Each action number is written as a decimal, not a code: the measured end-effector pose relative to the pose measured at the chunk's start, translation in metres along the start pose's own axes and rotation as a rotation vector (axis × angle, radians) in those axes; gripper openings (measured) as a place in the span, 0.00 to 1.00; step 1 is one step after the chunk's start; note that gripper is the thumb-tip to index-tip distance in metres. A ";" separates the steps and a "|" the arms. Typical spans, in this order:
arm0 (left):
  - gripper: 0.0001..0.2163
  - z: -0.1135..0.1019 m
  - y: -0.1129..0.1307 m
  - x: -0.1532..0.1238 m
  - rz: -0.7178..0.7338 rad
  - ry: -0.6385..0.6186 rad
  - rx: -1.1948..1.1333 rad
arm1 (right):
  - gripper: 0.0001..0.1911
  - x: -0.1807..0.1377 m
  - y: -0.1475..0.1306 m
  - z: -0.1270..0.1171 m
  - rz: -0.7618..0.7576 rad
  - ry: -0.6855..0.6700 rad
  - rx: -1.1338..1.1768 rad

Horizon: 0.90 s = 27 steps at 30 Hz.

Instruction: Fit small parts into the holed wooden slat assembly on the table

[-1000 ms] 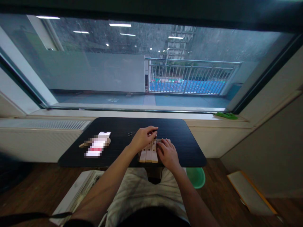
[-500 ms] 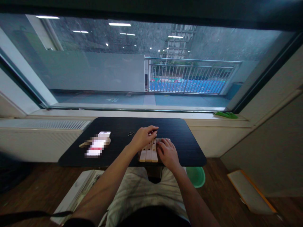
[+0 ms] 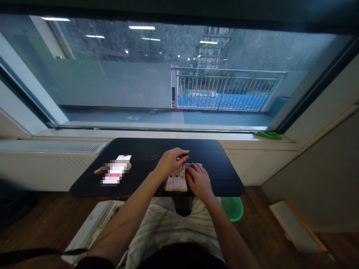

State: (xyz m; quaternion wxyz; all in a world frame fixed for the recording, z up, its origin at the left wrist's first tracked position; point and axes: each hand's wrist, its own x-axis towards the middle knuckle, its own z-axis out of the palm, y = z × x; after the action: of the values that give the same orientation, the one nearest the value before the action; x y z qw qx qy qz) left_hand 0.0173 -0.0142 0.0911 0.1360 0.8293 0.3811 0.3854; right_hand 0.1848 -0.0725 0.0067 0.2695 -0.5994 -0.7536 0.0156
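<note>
On the dark table point(image 3: 215, 183), near its front edge, lies a small wooden piece with pale slats point(image 3: 176, 184) that have dark holes in them. My left hand point(image 3: 171, 161) hovers above its far end, thumb and index finger a little apart; no object shows between them. My right hand point(image 3: 199, 180) rests over the piece's right side with fingers stretched out, hiding that part. Several thin metal pins point(image 3: 155, 157) lie on the tabletop left of my left hand.
A phone point(image 3: 115, 172), partly blurred, and a wooden-handled tool point(image 3: 98, 171) lie at the table's left. Below the right edge stands a green basin point(image 3: 233, 208). Beyond the table are a window sill point(image 3: 168, 133) and a green cloth point(image 3: 267, 135).
My left thumb and index finger have parted slightly, and the small dark thing seen at their tips no longer shows there. My right hand stays in place on the wooden piece.
</note>
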 end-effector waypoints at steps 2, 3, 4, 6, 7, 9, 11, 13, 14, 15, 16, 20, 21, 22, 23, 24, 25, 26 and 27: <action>0.10 -0.002 0.001 0.001 -0.009 -0.005 0.027 | 0.18 0.000 0.000 0.000 0.001 -0.001 0.001; 0.10 -0.003 0.001 0.001 -0.018 -0.007 0.038 | 0.18 0.000 0.000 0.000 0.000 0.001 0.002; 0.10 -0.004 0.002 0.001 -0.027 -0.008 0.046 | 0.17 0.000 0.000 0.000 -0.004 0.005 0.004; 0.10 -0.006 0.004 0.001 -0.052 -0.002 0.059 | 0.17 -0.001 0.000 0.000 -0.007 0.017 0.007; 0.10 -0.006 0.004 0.000 -0.068 0.004 0.068 | 0.17 -0.001 0.000 0.000 -0.008 0.021 0.007; 0.09 -0.007 0.005 0.000 -0.092 0.009 0.091 | 0.17 -0.001 0.000 0.000 -0.007 0.024 0.007; 0.08 -0.007 0.005 0.000 -0.094 0.001 0.111 | 0.17 -0.001 0.000 0.000 -0.004 0.019 0.008; 0.07 -0.007 0.005 0.000 -0.080 -0.011 0.120 | 0.17 -0.001 0.001 0.001 -0.002 0.017 0.011; 0.06 -0.007 0.005 0.000 -0.075 -0.012 0.122 | 0.17 -0.001 0.001 0.001 -0.003 0.019 0.013; 0.06 -0.007 0.005 0.000 -0.071 -0.011 0.125 | 0.17 -0.001 0.001 0.001 -0.005 0.023 0.014; 0.05 -0.006 0.005 0.000 -0.069 -0.009 0.128 | 0.17 -0.001 0.001 0.001 -0.007 0.028 0.014; 0.05 -0.005 0.005 0.000 -0.060 -0.009 0.139 | 0.17 -0.001 0.001 0.001 -0.014 0.028 0.005; 0.05 -0.005 0.005 0.000 -0.060 -0.009 0.141 | 0.17 -0.001 0.001 0.001 -0.015 0.025 0.004; 0.05 -0.005 0.005 0.000 -0.060 -0.009 0.143 | 0.17 -0.001 0.001 0.001 -0.015 0.022 0.004; 0.05 -0.005 0.005 0.000 -0.061 -0.009 0.145 | 0.17 -0.001 0.002 0.000 -0.015 0.020 0.004; 0.05 -0.006 0.005 0.000 -0.062 -0.010 0.146 | 0.17 -0.001 0.002 0.001 -0.014 0.018 0.005; 0.05 -0.006 0.005 0.000 -0.063 -0.011 0.147 | 0.17 -0.001 0.002 0.001 -0.013 0.016 0.004; 0.05 -0.006 0.005 0.000 -0.063 -0.012 0.148 | 0.17 -0.001 0.002 0.001 -0.010 0.016 0.003; 0.05 -0.005 0.005 0.000 -0.064 -0.012 0.150 | 0.17 0.000 0.002 0.002 -0.008 0.017 0.003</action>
State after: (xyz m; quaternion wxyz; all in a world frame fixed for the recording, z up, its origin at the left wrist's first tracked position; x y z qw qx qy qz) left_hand 0.0159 -0.0179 0.0974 0.0882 0.8269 0.4343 0.3462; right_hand 0.1862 -0.0718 0.0042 0.2767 -0.5961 -0.7536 0.0106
